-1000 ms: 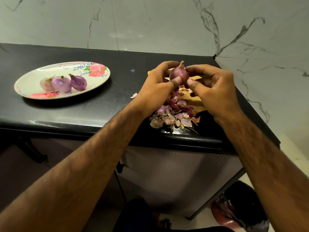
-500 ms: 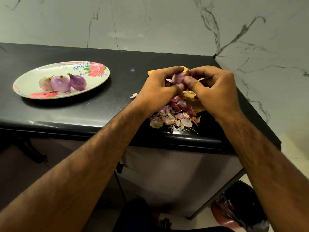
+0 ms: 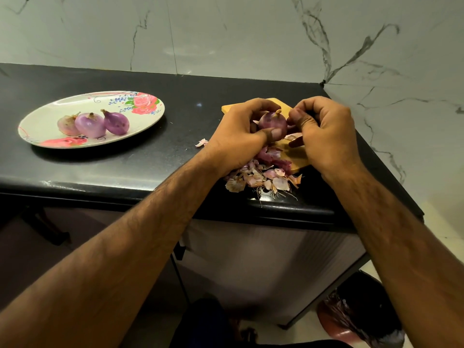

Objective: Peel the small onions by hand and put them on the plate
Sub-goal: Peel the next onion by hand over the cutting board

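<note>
A small purple onion (image 3: 272,123) is held between both hands above a wooden board (image 3: 297,156) at the counter's right end. My left hand (image 3: 238,134) grips it from the left, thumb pressed on its lower front. From the right, my right hand (image 3: 324,131) pinches at its side with curled fingers, and a pale strip of skin shows just below. A heap of pink and tan peels (image 3: 261,175) lies under the hands. On the left a flowered oval plate (image 3: 45,114) carries three peeled onions (image 3: 91,124) side by side.
The black counter (image 3: 155,151) ends at a rounded front edge close to the peel heap. A stray peel (image 3: 202,142) lies left of my left hand. Marble wall stands behind and to the right. Below right, on the floor, sits a red bin with a dark bag (image 3: 361,315).
The onion has been turned and lowered between the hands. My right thumb has shifted from the onion's front to its right side, and more of the bulb shows now.
</note>
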